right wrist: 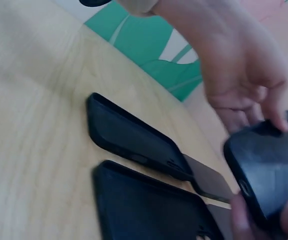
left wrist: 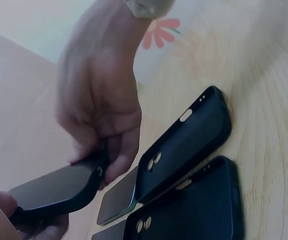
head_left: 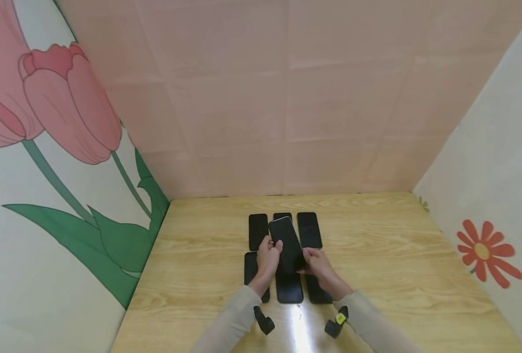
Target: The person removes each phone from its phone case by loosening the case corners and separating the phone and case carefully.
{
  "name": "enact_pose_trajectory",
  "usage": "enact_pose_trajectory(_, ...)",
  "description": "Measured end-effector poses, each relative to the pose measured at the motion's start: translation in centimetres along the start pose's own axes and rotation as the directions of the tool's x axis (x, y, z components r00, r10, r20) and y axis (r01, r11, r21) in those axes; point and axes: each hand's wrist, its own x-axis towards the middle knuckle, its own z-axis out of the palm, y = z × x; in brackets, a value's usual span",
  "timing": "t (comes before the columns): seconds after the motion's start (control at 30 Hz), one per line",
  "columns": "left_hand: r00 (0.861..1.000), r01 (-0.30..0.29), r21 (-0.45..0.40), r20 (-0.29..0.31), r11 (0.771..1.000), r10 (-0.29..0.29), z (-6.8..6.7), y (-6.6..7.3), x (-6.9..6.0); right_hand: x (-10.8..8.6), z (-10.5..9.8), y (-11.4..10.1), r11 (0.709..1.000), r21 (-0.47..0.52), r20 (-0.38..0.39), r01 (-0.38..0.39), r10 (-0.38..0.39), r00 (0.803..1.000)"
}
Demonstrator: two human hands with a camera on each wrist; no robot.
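A smartphone (head_left: 287, 242) with a black phone case around it is held up, tilted, over the middle of the table. My left hand (head_left: 268, 257) grips its left edge, the thumb over the screen side. At the lower right corner my right hand (head_left: 320, 267) pinches the phone and case. In the left wrist view the case's rim wraps the end of the cased phone (left wrist: 58, 187) at the right hand. Below lie empty black phone cases, one near case (left wrist: 186, 137) and another case (left wrist: 189, 205), showing camera holes.
Behind the cases lie dark phones: a left phone (head_left: 258, 230), a partly covered middle phone (head_left: 283, 214) and a right phone (head_left: 309, 229). The wooden table (head_left: 208, 264) meets a pink back wall (head_left: 243, 122) and patterned side walls.
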Motion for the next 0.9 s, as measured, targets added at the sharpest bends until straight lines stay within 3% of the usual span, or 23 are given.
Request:
enact_pose_trajectory(0.13,0.999,-0.025,-0.024,0.036,0.999,0.026,0.47,0.1,-0.56,-0.17,0.42,0.46,1.0,0.013,-0.112,0.004,-0.002,0.994)
enact_pose_trajectory(0.27,0.999,-0.051,-0.029,0.002,0.998,0.051,0.7,0.16,-0.84,-0.11,0.57,0.59,1.0,0.024,-0.137,-0.01,0.013,0.99)
enact_pose_trajectory(0.53,0.995,-0.086,0.034,-0.053,0.996,0.088,0.63,0.57,-0.61,-0.16,0.7,0.02,1.0,0.009,-0.107,-0.029,0.03,0.994)
enact_pose_trajectory(0.77,0.998,-0.022,-0.04,-0.053,0.999,0.02,0.18,0.08,-0.42,-0.41,0.94,0.07,0.999,0.025,-0.052,-0.023,0.024,0.998)
enact_pose_trajectory(0.9,0.998,-0.045,-0.053,-0.056,0.998,0.042,-0.19,-0.07,-0.19,-0.19,0.67,-0.21,1.0,0.029,0.013,0.001,-0.001,1.0)
